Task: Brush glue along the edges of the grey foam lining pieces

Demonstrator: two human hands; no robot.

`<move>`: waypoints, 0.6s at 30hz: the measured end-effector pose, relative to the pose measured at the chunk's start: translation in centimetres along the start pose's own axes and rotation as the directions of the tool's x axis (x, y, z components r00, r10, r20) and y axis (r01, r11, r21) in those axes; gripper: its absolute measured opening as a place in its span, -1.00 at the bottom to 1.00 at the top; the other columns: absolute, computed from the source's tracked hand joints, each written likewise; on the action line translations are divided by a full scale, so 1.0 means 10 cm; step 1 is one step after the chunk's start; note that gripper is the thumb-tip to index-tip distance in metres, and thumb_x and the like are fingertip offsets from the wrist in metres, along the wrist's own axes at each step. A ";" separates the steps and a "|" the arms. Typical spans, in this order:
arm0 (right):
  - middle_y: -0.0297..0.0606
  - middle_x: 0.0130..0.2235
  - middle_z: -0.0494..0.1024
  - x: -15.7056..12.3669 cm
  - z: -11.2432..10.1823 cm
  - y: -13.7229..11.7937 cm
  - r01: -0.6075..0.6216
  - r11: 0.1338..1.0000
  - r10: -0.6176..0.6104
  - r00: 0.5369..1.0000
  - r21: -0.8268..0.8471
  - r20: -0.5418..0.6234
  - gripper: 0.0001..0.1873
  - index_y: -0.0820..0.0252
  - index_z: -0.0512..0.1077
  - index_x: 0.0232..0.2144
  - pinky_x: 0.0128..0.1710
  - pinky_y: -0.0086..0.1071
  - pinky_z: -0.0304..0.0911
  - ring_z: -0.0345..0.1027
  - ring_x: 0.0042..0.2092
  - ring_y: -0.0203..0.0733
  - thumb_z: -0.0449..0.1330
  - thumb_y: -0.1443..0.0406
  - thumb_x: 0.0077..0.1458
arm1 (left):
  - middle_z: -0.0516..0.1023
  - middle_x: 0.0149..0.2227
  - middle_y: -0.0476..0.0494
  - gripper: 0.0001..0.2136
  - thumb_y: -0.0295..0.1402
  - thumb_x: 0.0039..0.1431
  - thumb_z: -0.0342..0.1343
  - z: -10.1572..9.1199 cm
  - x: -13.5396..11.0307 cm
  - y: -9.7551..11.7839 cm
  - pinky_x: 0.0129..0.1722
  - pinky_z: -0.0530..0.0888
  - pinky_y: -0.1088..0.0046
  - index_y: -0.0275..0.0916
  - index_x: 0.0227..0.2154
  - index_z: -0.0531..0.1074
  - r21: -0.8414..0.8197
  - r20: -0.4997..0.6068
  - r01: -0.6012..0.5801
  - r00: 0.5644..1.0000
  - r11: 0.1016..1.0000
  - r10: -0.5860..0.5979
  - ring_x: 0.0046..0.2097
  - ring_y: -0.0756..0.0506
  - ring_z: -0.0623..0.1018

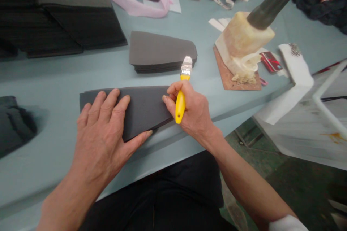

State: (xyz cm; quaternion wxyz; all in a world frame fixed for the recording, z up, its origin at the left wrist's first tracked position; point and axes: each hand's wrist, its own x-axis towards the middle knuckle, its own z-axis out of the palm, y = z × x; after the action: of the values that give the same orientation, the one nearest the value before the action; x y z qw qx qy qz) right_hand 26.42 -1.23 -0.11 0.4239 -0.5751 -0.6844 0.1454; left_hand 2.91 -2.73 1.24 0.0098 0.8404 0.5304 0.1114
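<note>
My left hand [104, 126] lies flat with fingers spread on a dark grey tapered panel [146, 108], its thumb along the near edge. The panel rests close to the table's front edge, and a thin dark layer shows beneath its near side. In my right hand [192, 108] is a paintbrush [180, 106] with a yellow handle, bristles pointing away from me and coated in something whitish. The fingertips of that hand are at the panel's right end; whether they also pinch it I cannot tell. Just beyond lies a stack of similar grey pieces [162, 48].
Tall stacks of dark panels [78, 11] stand at the back left. A whitish glue-smeared container [244, 39] sits on a brown board [225, 79], a dark handle rising from it. Pink cloth [135, 3] and white strips lie behind. Folded dark fabric [15, 122] is at the left.
</note>
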 end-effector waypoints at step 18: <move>-0.39 -0.34 0.59 -0.01 0.03 0.04 0.019 1.000 -0.018 0.999 0.025 -0.040 -0.90 0.10 0.42 -0.17 -0.30 -0.41 0.29 0.42 -0.38 -0.30 0.24 0.24 0.29 | 0.16 0.55 -0.37 -0.19 0.26 0.33 -0.07 0.02 0.00 -0.02 0.50 0.10 -0.40 -0.10 0.49 0.12 -0.091 0.023 0.052 0.999 0.995 -0.050 0.57 -0.58 0.11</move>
State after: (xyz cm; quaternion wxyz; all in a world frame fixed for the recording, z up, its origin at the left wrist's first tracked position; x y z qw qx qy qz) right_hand 26.45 -1.10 -0.61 0.4461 -0.5662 -0.6792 0.1384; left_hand 2.80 -2.64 1.05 0.0566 0.8264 0.5457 0.1267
